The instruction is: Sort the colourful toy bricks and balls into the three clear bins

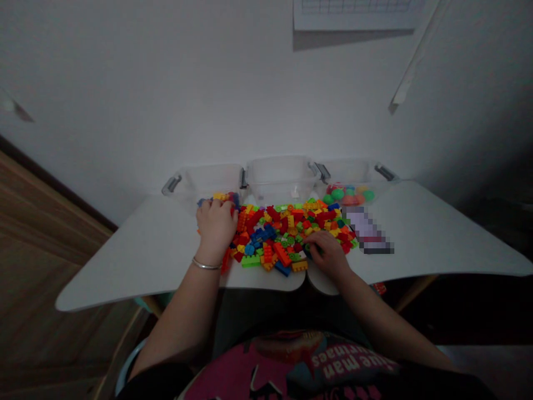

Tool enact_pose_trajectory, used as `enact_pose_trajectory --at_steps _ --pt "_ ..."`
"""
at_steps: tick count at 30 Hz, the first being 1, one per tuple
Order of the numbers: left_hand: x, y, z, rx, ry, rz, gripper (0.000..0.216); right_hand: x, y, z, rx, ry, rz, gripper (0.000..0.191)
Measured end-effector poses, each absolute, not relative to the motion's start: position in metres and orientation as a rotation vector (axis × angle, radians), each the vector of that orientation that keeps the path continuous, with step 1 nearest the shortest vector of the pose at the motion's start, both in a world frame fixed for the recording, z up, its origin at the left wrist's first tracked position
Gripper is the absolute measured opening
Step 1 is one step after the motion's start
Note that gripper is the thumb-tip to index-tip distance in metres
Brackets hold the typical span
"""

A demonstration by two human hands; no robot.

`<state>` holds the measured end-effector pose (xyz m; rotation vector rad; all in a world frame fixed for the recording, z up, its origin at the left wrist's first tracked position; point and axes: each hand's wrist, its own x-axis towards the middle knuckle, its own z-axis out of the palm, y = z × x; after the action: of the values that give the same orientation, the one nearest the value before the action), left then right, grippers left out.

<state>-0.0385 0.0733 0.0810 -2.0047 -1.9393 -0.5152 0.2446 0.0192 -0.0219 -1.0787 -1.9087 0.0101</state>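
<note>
A heap of toy building bricks (283,253) in red, orange, yellow, green and blue covers the middle of the white table. At its left end is my left hand (217,225), palm down with fingers bent over bricks beside the left clear bin (212,176). Its fingertips are partly hidden, with a bit of red showing by the thumb. My right hand (328,253) rests at the heap's front right, its fingers curled in. A small dark green piece (308,249) shows at those fingers; its shape is unclear.
Against the wall stand a middle clear bin (275,172) and a right clear bin (352,169) holding green, red and orange pieces. A blurred-out phone-like slab (368,230) lies right of the heap. The white table (137,255) has a notched front edge.
</note>
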Motion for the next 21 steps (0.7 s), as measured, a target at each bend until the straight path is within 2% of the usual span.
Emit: enact_pose_trajectory --at_steps 5,21 --pt "-0.034 0.058 0.065 -1.967 -1.99 -0.305 0.032 0.244 0.019 -0.022 -1.099 -1.909 0.021 0.019" --pt "-0.034 0.065 0.049 -2.013 -2.039 -0.225 0.041 0.243 0.018 -0.02 -1.098 -1.911 0.006 0.019"
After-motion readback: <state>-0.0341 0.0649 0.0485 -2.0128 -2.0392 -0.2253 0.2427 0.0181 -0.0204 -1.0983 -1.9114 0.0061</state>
